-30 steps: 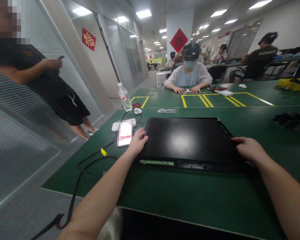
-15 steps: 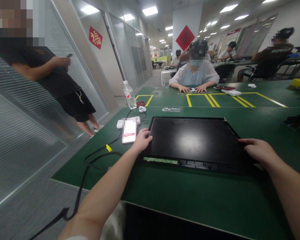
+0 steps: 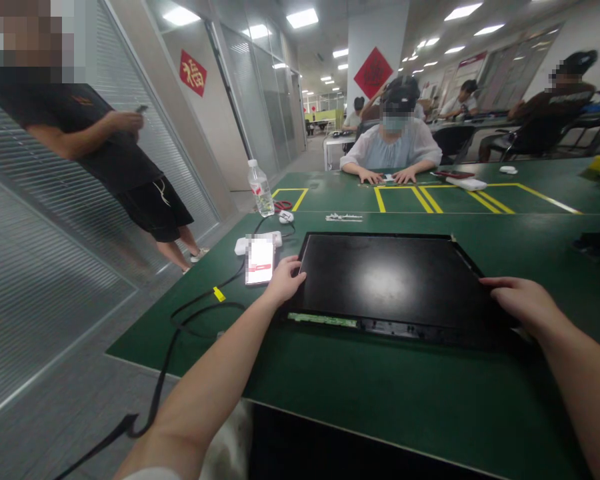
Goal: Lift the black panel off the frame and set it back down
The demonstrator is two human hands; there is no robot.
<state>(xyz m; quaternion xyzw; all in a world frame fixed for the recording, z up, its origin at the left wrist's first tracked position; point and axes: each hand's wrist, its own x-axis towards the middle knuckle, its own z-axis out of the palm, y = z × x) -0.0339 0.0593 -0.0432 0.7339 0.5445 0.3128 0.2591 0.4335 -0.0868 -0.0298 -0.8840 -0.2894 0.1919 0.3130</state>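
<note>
A black flat display panel (image 3: 380,280) lies on the green table, with a glare spot in its middle. Along its near edge a green circuit strip (image 3: 323,320) is exposed in the frame. My left hand (image 3: 286,280) grips the panel's left edge, thumb on top and the other fingers partly hidden. At the right edge, my right hand (image 3: 523,300) holds the frame with the thumb along it and the remaining fingers tucked underneath. Left of the panel, close by my left hand, a lit phone (image 3: 261,260) leans on a white block (image 3: 241,247).
A water bottle (image 3: 261,189), red-handled scissors (image 3: 283,205) and a black cable (image 3: 167,360) are on the left. White strips (image 3: 344,217) lie behind the panel. A masked person (image 3: 391,147) sits opposite; another person (image 3: 105,143) stands at left. Dark parts (image 3: 597,245) lie at far right.
The view has shifted very slightly. Both hands stay on the panel's edges, and the panel keeps its place on the table.
</note>
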